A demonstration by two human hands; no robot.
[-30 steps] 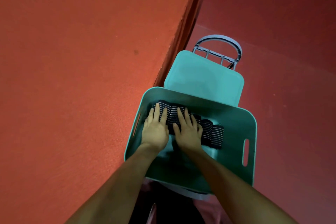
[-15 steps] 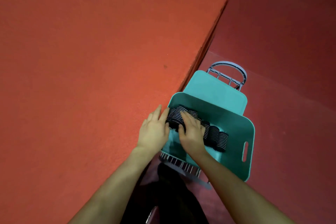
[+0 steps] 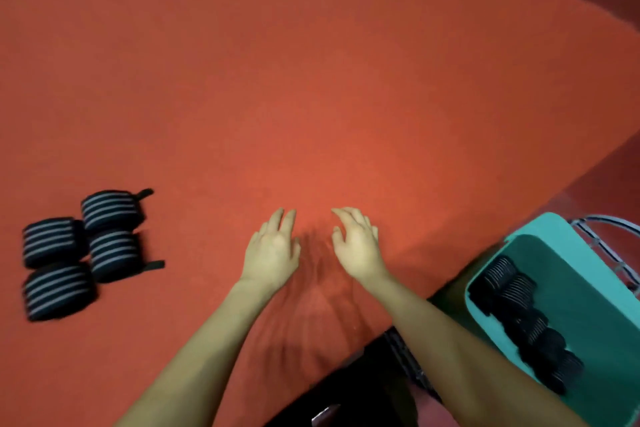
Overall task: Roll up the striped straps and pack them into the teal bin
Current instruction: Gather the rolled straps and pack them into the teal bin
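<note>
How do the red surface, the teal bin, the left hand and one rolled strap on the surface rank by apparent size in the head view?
1. red surface
2. teal bin, partly cropped
3. left hand and rolled strap: too alike to rank.

The teal bin [image 3: 568, 253] is cut off by the right and bottom edges, and the right forearm hides its near corner, so the full row of rolled straps [image 3: 530, 322] inside cannot be counted. Motion blur smears the four rolled straps on the worktop [image 3: 79, 250] at the left, so their stripes and tabs stay soft. A grey frame [image 3: 602, 236] behind the bin runs out of view, and a dark shape [image 3: 346, 388] at the bottom edge is too dim to identify.
</note>
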